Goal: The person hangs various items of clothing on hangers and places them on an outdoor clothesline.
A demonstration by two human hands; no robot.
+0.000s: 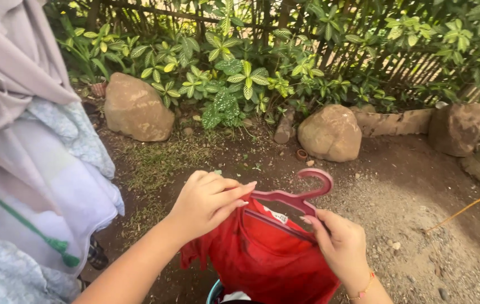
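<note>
Left hand (206,204): grip clenched on the left shoulder of the red garment (262,253); I see the fingers pinching cloth against the end of the hanger.
Right hand (341,245): grip pinching the garment's neckline from the right, fingertips on the cloth just under the hanger bar; a thin bracelet (364,290) sits on the wrist.
Hanger (299,194): dark pink plastic, hook up and curling right, its bar tucked inside the garment's neck opening.
Garment position: held in the air between both hands, low centre of my view, hanging down over a blue-rimmed basin (215,291).
Left edge: pale laundry (37,169) draped, grey, white and light blue pieces.
Ground: bare dirt and gravel (409,225).
Background: three large stones, the middle one (330,132) beyond the hanger, in front of green shrubs (240,73).
</note>
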